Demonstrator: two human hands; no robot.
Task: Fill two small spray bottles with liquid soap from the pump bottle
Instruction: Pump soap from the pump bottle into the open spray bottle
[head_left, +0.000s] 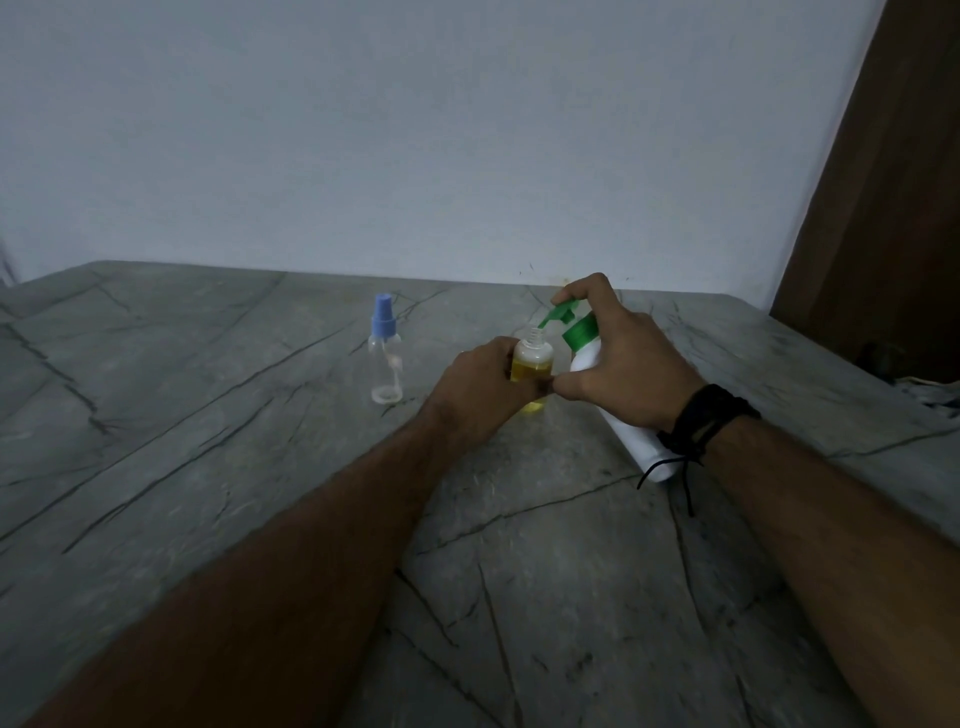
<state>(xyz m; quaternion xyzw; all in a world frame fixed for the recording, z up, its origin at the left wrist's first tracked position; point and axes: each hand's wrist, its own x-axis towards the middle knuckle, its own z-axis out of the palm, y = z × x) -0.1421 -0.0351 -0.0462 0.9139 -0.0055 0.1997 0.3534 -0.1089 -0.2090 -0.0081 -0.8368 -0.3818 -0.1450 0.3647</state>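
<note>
From the head view, my left hand (485, 384) has its grip closed around the open spray bottle (532, 366), which stands on the desk (208, 415) near the far edge, toward the right corner. I hold it so that it does not tip while soap goes in. My right hand (618, 358) has its grip clamped on the pump bottle (613, 395); the fingers wrap the white body and one finger presses on the green pump head (558, 313). I tilt this bottle toward the small one, so the green nozzle points down just above the open threaded neck. The two hands are touching each other at the thumbs, I think for steadiness.

The open bottle is clear plastic with yellow soap inside, filled up to about the shoulder, so I judge it is nearly done. The second spray bottle (385, 358) stands upright to the left, well apart, with its blue cap on, and it looks empty.
</note>
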